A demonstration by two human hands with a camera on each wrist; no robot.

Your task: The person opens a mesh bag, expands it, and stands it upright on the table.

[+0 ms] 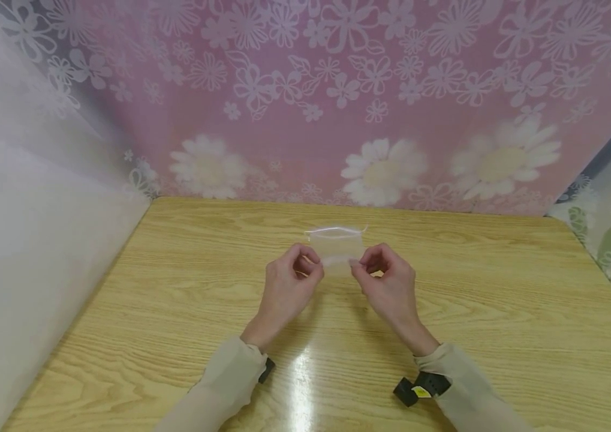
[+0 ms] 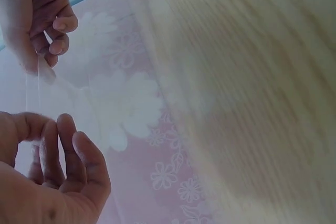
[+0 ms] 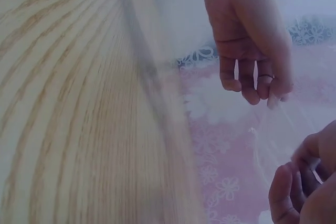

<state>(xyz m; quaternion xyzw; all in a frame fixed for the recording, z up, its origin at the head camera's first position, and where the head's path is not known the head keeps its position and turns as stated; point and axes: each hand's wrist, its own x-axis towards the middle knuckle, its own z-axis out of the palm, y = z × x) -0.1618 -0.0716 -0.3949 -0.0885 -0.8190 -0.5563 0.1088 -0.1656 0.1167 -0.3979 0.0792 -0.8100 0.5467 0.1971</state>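
A small clear plastic bag (image 1: 336, 245) is stretched between my two hands over the middle of the table. Its far edge shows as two bright lines that bow apart, with a thin end sticking out at each side. My left hand (image 1: 288, 282) pinches the near left corner between thumb and finger. On the other side, my right hand (image 1: 390, 281) pinches the near right corner the same way. From the right wrist view, the see-through film (image 3: 275, 129) spans the space between both sets of fingertips. Most of the film is hard to make out in the left wrist view.
Light wood-grain table (image 1: 186, 300) lies under both arms, with a bright reflection near its front. Behind its far edge hangs a pink floral curtain (image 1: 294, 132). White sheeting (image 1: 41, 210) borders the left side. Black wrist devices (image 1: 429, 384) sit on both sleeves.
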